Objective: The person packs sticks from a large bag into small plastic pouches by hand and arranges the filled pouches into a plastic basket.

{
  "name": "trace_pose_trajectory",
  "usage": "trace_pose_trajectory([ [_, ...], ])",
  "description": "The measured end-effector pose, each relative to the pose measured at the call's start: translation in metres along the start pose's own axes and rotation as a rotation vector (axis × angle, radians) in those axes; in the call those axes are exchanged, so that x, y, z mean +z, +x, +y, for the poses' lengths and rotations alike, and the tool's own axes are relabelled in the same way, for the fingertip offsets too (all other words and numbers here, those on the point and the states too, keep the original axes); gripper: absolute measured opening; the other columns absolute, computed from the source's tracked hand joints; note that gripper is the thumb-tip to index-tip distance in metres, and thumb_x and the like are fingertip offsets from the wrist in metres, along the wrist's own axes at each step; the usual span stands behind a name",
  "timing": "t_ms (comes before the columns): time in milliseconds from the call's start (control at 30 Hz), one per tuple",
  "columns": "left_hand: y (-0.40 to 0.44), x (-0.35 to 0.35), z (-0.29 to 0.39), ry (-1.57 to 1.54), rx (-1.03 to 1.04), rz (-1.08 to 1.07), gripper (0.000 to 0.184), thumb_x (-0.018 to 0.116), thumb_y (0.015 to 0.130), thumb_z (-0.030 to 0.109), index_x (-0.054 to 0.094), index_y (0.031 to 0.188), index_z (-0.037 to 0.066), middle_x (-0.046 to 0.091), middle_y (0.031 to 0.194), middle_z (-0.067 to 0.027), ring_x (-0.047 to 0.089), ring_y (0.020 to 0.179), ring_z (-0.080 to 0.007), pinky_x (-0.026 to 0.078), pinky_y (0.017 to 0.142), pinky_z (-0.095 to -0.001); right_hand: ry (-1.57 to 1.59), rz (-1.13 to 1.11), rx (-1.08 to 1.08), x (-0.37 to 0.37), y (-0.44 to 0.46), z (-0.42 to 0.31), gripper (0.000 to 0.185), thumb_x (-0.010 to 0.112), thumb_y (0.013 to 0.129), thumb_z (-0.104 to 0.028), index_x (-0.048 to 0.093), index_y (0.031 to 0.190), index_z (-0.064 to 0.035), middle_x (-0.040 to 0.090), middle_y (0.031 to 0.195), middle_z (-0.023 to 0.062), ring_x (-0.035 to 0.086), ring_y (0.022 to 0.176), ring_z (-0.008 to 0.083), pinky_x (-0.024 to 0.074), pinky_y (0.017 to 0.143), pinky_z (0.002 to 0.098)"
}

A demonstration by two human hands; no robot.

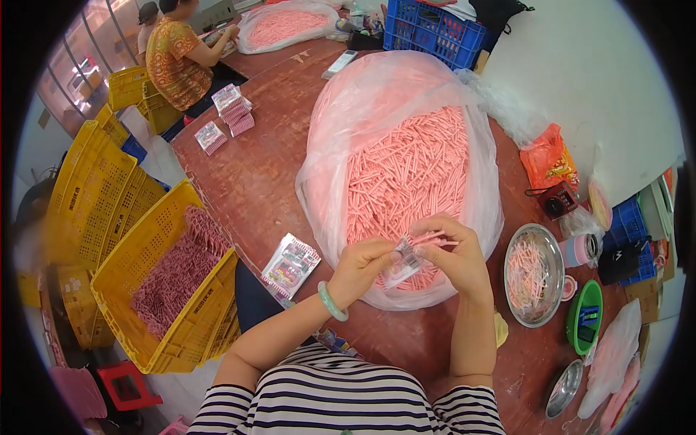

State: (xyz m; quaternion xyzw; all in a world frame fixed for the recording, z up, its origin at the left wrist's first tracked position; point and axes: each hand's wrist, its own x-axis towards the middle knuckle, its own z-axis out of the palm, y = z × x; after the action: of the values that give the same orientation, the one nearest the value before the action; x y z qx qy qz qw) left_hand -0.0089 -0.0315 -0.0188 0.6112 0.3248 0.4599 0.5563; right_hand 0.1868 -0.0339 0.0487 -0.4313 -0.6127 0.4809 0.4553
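My left hand (360, 265) pinches a small clear printed packet (403, 267) by its edge. In my right hand (461, 255) are a few thin pink sticks (435, 238), held at the packet's upper end; whether their tips are inside it I cannot tell. Both hands are closed, just above the near edge of a large clear plastic bag (322, 167) that lies open on the table. Loose pink sticks (409, 170) fill the bag. Left of my left wrist lies a stack of printed packets (291, 265).
Yellow crates (119, 283) stand left of the red table (239, 181). More packet stacks (233, 109) lie at the far left. On the right are a metal bowl (510, 290), a green basket (597, 293) and a pink cup (576, 251). Another person (174, 54) sits at back left.
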Motion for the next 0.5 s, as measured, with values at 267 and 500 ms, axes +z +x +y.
trace_pose_trajectory([
  [267,0.017,0.010,0.006,-0.140,-0.062,-0.030,0.020,0.062,0.090,0.006,0.066,0.108,-0.002,0.065,0.089,-0.0037,0.059,0.079,-0.0092,0.047,0.069,-0.0235,-0.374,-0.060,-0.069,-0.001,0.002,-0.002,0.055,0.077,0.072,-0.013,0.059,0.123,-0.0042,0.053,0.103,0.0097,0.054,0.095,0.0237,0.0432,0.087,0.0328],
  [500,0.019,0.007,0.011,-0.235,-0.297,-0.152,0.011,0.062,0.090,0.002,0.066,0.099,0.002,0.065,0.093,-0.0001,0.057,0.082,-0.0037,0.046,0.071,-0.0213,-0.621,-0.267,-0.200,0.010,-0.009,-0.002,0.081,0.077,0.070,-0.016,0.039,0.142,-0.0072,0.047,0.117,0.0175,0.050,0.106,0.0295,0.0418,0.092,0.0364],
])
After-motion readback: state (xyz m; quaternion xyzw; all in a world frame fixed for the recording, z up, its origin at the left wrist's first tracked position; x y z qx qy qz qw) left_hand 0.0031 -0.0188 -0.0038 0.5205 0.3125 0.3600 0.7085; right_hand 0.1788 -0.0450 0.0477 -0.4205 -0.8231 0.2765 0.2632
